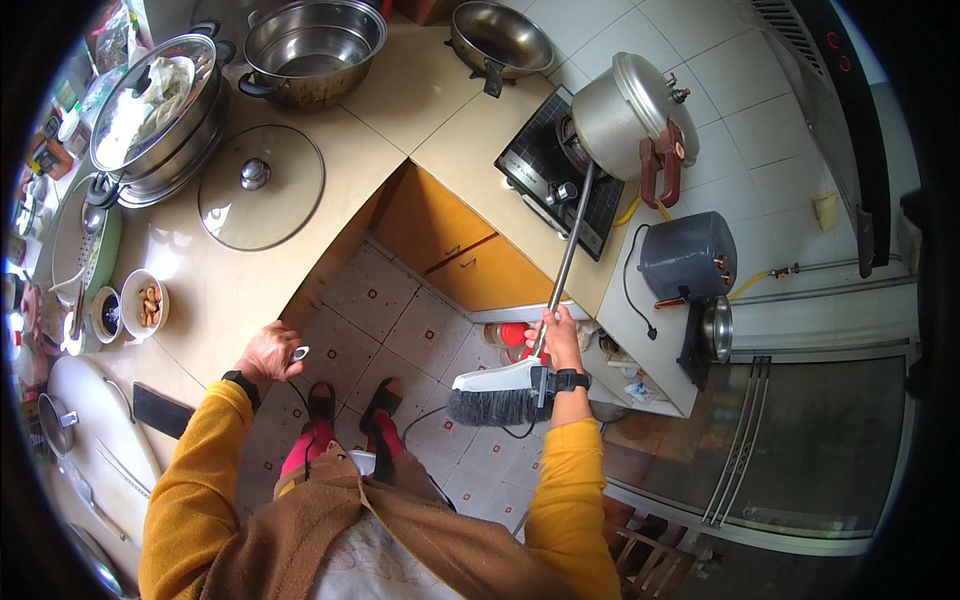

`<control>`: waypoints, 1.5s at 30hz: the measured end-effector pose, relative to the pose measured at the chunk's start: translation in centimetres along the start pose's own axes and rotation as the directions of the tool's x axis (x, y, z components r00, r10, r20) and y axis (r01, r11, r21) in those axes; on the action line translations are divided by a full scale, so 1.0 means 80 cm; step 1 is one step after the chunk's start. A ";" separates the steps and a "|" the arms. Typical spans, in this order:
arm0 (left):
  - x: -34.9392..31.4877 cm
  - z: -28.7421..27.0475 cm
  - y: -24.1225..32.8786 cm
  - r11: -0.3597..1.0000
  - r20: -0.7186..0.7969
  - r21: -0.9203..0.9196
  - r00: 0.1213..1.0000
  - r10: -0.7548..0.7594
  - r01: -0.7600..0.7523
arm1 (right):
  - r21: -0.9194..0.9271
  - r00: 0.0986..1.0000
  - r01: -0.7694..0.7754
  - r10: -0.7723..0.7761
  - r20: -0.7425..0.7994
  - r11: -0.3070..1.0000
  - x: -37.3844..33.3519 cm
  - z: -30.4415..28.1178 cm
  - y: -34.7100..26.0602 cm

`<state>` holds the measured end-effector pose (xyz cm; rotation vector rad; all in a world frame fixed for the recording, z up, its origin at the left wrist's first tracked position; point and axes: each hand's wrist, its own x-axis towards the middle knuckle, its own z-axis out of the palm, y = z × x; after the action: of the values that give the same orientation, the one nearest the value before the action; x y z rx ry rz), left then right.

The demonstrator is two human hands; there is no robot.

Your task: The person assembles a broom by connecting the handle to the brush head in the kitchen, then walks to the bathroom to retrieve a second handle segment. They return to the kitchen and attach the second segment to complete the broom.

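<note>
My right hand (558,338) is closed around the metal pole of a broom (572,240), close to its head. The broom is held upside down: its white head with dark grey bristles (497,406) hangs near my right wrist, and the pole slants up in front of the stove. At the left counter's edge, my left hand (270,353) is curled in a fist. A small light-grey rounded end (301,352) pokes out of it; the rest of that thing is hidden. Dark bands circle both wrists.
A pressure cooker (625,115) stands on the gas stove (540,160). On the left counter are a glass lid (262,190), a steel pot (315,55), a steamer (150,120) and a bowl of brownish pieces (147,303). Wooden cabinets (440,235) border the tiled floor (375,290).
</note>
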<state>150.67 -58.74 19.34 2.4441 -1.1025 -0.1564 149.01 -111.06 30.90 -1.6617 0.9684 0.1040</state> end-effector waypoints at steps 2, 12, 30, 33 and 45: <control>0.000 0.001 -0.001 1.000 0.004 0.002 1.000 0.000 0.000 | -0.001 0.999 -0.025 0.025 0.025 1.000 0.002 -0.002 0.000; -0.001 0.001 -0.002 1.000 0.020 -0.009 1.000 -0.001 0.001 | -0.080 0.998 -0.045 0.048 0.035 0.996 0.008 0.005 -0.002; -0.001 0.003 -0.003 1.000 -0.006 -0.027 1.000 0.004 -0.004 | -0.098 0.995 -0.045 0.053 0.086 0.994 0.023 -0.001 0.003; 0.000 0.000 -0.002 1.000 -0.023 -0.024 1.000 0.006 -0.006 | -0.156 0.993 -0.082 0.094 0.072 0.984 0.026 0.001 -0.001; -0.001 0.000 -0.001 1.000 -0.011 -0.005 1.000 -0.002 0.002 | -0.105 0.986 -0.107 0.120 0.117 0.989 0.024 0.000 -0.012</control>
<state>150.67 -58.68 19.29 2.4387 -1.0931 -0.1457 150.88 -112.06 30.58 -1.6686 0.9769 0.3324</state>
